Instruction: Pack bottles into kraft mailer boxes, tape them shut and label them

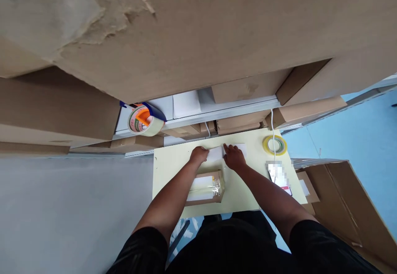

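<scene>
My left hand (199, 155) is closed on the left end of a white paper slip (215, 153) near the back of the small cream table. My right hand (234, 157) grips or presses the slip's other end, its fingers bent over the paper. More white paper (242, 147) shows just behind and right of that hand; whether it is one piece with the slip I cannot tell. Nearer my body lies a brown cardboard box (204, 201) with a white label and clear tape across it, partly hidden by my left forearm.
A roll of yellowish tape (283, 146) and a phone (278, 177) with a white cable lie on the table's right (296, 183). Tape rolls (155, 128) stand at the shelf edge. Large cartons (217, 30) overhang in front. An open carton (350, 195) stands at right.
</scene>
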Motion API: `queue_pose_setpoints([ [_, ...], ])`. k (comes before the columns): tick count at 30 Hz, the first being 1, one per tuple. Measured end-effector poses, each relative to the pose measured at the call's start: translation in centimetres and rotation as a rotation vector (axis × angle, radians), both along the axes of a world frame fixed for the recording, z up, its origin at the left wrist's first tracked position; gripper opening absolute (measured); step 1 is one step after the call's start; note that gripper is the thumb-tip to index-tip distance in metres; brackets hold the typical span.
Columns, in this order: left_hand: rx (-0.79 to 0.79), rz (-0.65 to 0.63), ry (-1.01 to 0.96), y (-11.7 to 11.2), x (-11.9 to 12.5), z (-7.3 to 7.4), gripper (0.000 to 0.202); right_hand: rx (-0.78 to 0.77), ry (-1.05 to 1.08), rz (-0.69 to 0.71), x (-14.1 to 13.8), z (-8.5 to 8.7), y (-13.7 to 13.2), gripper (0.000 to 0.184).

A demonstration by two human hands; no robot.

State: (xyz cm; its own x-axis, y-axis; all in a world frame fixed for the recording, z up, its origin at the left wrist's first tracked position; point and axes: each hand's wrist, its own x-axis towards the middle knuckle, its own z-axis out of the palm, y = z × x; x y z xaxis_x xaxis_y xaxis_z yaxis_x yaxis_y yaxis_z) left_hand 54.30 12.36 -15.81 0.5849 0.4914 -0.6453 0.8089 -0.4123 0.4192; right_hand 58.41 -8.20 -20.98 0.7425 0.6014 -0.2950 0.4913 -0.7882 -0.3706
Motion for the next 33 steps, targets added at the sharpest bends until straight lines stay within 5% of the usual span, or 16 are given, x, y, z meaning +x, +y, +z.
queue_pose_setpoints([
  [4,0.052,0.039,-0.018,2.0,-2.2,1.2,0.015,-0.010,-0.004,0.009,0.0,0.3,0.0,0.063],
  [9,-0.079,0.159,-0.313,2.2,-6.1,5.8,0.033,0.053,0.076,-0.057,0.0,2.4,-0.4,0.063],
  [14,-0.462,0.375,-0.682,-0.2,-10.5,11.7,0.044,0.609,0.529,-0.399,-4.2,9.1,0.1,0.046],
  [19,-0.651,0.327,-0.730,-2.5,-15.4,16.0,0.041,1.139,1.081,-0.550,-10.9,17.6,3.9,0.045],
  [25,-0.868,0.193,-0.811,-1.1,-22.0,20.5,0.031,1.263,1.064,-0.684,-16.8,24.2,6.3,0.035],
  [33,-1.007,0.047,-0.869,1.8,-28.0,23.9,0.023,1.363,0.984,-0.635,-24.0,28.5,7.9,0.032],
])
